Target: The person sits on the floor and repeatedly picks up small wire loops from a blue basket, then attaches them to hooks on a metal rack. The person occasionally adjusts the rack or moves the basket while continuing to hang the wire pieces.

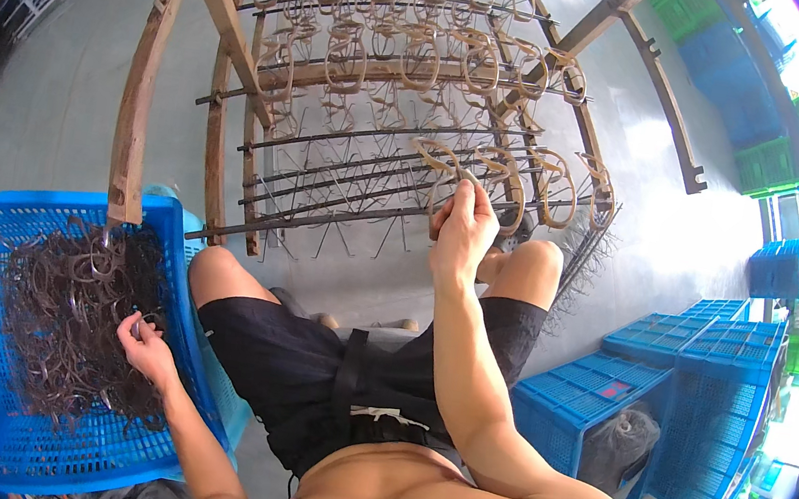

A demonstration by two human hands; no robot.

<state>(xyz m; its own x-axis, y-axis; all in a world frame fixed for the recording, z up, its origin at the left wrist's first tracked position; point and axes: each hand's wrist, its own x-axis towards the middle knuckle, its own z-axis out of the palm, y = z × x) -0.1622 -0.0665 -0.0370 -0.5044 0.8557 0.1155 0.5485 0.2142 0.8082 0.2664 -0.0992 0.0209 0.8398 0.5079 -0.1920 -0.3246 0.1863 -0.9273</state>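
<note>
My right hand point(467, 223) is raised at the near right part of the rack, its thumb and fingers closed on a tan loop-shaped piece point(435, 194). Other tan loops point(555, 197) hang beside it from the dark bars. Low on the left, my left hand point(147, 348) reaches into a blue plastic basket point(82, 475). Its fingers are pinched on a dark curved strip point(139, 324), mostly covered by the fingertips. Around it lies a tangled heap of dark, thin curved strips point(68, 317); their material I cannot make out.
A wooden frame point(138, 104) carries rows of dark bars point(323, 216) with thin wire hooks; tan loops fill the far rows. Stacked blue crates point(593, 386) stand at right, one holding a grey plastic bag point(618, 448). More blue and green crates point(764, 161) line the far right.
</note>
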